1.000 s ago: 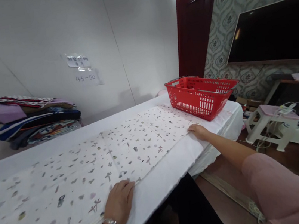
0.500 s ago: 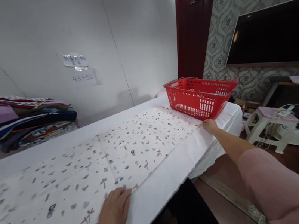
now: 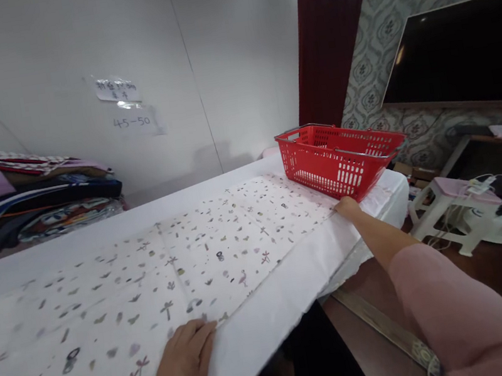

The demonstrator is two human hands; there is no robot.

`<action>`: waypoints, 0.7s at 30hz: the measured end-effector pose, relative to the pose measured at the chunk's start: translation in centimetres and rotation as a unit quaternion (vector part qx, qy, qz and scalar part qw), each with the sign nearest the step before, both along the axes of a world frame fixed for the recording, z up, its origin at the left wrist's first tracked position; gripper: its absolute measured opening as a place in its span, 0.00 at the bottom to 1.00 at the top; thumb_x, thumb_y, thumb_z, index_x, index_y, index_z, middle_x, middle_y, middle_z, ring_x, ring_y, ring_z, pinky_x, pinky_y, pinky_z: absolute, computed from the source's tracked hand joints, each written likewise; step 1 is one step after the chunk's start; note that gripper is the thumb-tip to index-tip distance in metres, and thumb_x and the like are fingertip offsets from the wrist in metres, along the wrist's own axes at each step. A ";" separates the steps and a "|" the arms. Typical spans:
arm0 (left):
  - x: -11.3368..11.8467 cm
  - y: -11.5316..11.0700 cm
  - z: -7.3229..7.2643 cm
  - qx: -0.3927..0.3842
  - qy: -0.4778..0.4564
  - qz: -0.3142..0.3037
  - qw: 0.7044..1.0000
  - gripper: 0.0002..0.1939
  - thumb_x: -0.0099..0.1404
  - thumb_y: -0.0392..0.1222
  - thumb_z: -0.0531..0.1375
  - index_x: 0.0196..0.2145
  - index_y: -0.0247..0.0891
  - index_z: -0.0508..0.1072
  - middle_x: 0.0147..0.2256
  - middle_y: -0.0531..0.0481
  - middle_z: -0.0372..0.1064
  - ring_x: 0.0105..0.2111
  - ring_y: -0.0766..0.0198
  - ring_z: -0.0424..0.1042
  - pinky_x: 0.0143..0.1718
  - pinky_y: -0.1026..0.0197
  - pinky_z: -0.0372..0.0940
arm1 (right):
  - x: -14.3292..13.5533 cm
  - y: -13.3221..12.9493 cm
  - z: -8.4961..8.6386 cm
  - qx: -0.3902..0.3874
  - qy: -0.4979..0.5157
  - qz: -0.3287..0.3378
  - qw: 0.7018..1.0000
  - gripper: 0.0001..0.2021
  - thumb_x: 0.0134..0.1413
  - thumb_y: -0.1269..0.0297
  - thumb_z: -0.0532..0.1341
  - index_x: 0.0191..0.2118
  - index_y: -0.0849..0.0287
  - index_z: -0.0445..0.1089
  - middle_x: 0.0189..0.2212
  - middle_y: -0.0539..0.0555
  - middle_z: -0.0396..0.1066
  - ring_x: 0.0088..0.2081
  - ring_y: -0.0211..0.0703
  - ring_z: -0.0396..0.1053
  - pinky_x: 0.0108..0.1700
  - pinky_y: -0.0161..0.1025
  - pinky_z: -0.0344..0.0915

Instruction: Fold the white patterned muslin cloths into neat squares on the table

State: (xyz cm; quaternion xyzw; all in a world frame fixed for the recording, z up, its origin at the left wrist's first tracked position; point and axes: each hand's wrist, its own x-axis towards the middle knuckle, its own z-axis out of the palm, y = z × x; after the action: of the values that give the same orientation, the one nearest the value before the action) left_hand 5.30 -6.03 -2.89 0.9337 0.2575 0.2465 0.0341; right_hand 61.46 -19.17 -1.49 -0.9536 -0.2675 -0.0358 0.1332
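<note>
A long white cloth (image 3: 214,257) printed with small palm trees, flamingos and leaf shapes lies spread and mostly flat, with faint fold creases. My left hand (image 3: 184,354), wearing a silver bracelet, rests palm down at its near edge; fingers and thumb are together on that edge, the fingertips partly hidden. Far to the right, my outstretched right hand (image 3: 348,207) is closed on the cloth's near right corner, just below a red plastic basket (image 3: 324,167). The basket stands at the cloth's right end.
Underneath is a table with a white cover (image 3: 272,324). A stack of folded fabrics (image 3: 37,196) sits by the wall at the left, below paper signs (image 3: 133,121). On the right, a stool (image 3: 461,193) with cables stands on the floor, near a wall-mounted screen (image 3: 464,59).
The view has shifted slightly, so the fabric stack appears further left and the basket a little further right. Both hands keep nearly the same places along the cloth's edge.
</note>
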 end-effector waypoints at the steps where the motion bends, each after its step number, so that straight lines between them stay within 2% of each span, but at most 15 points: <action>1: 0.0 0.0 0.0 -0.002 0.001 0.000 1.000 0.14 0.63 0.47 0.50 0.37 0.44 0.74 0.35 0.50 0.70 0.35 0.60 0.68 0.38 0.56 0.67 | -0.2 0.0 0.1 -0.004 0.006 -0.022 1.000 0.14 0.47 0.66 0.58 0.38 0.69 0.73 0.33 0.66 0.73 0.36 0.50 0.71 0.34 0.37 0.64; 5: 0.1 -0.2 0.1 -0.011 0.001 0.002 1.000 0.14 0.64 0.46 0.50 0.36 0.44 0.75 0.35 0.50 0.70 0.35 0.60 0.68 0.37 0.56 0.66 | -1.1 -0.2 0.6 -0.010 0.023 -0.061 0.998 0.15 0.47 0.64 0.58 0.39 0.68 0.73 0.35 0.66 0.73 0.37 0.51 0.71 0.33 0.38 0.64; 8: 0.2 -0.3 0.3 -0.016 -0.002 0.002 1.000 0.14 0.64 0.47 0.50 0.36 0.44 0.75 0.35 0.50 0.70 0.34 0.61 0.68 0.37 0.56 0.66 | -1.4 -0.5 0.9 -0.009 0.024 -0.058 0.998 0.14 0.47 0.63 0.58 0.37 0.68 0.73 0.33 0.65 0.73 0.37 0.50 0.71 0.34 0.37 0.64; 13: 0.2 -0.3 0.3 -0.024 -0.001 0.004 1.000 0.14 0.64 0.47 0.50 0.36 0.44 0.74 0.34 0.50 0.70 0.34 0.61 0.68 0.37 0.56 0.66 | -2.4 -0.7 1.5 -0.003 -0.003 -0.046 0.999 0.13 0.47 0.70 0.57 0.39 0.68 0.71 0.35 0.66 0.72 0.37 0.50 0.70 0.34 0.38 0.62; 16: 0.2 -0.3 0.1 -0.027 -0.002 0.007 1.000 0.14 0.64 0.46 0.50 0.36 0.44 0.74 0.35 0.50 0.70 0.35 0.61 0.68 0.37 0.56 0.65 | -4.1 -0.4 1.8 0.015 -0.027 0.013 0.999 0.14 0.49 0.71 0.54 0.41 0.64 0.70 0.38 0.62 0.71 0.39 0.47 0.69 0.36 0.36 0.61; 21: 0.3 -0.7 0.3 -0.035 0.007 0.010 0.999 0.13 0.64 0.44 0.50 0.37 0.44 0.74 0.36 0.50 0.69 0.36 0.61 0.66 0.40 0.55 0.63 | -7.6 0.5 1.6 0.032 -0.025 0.206 0.978 0.09 0.50 0.67 0.54 0.33 0.59 0.71 0.35 0.53 0.72 0.38 0.39 0.67 0.40 0.31 0.59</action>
State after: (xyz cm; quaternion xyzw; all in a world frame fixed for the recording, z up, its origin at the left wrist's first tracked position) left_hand 5.63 -6.71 -2.61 0.9308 0.2759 0.2313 0.0629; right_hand 53.82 -18.71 0.13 -0.8721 -0.4603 -0.0398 0.1612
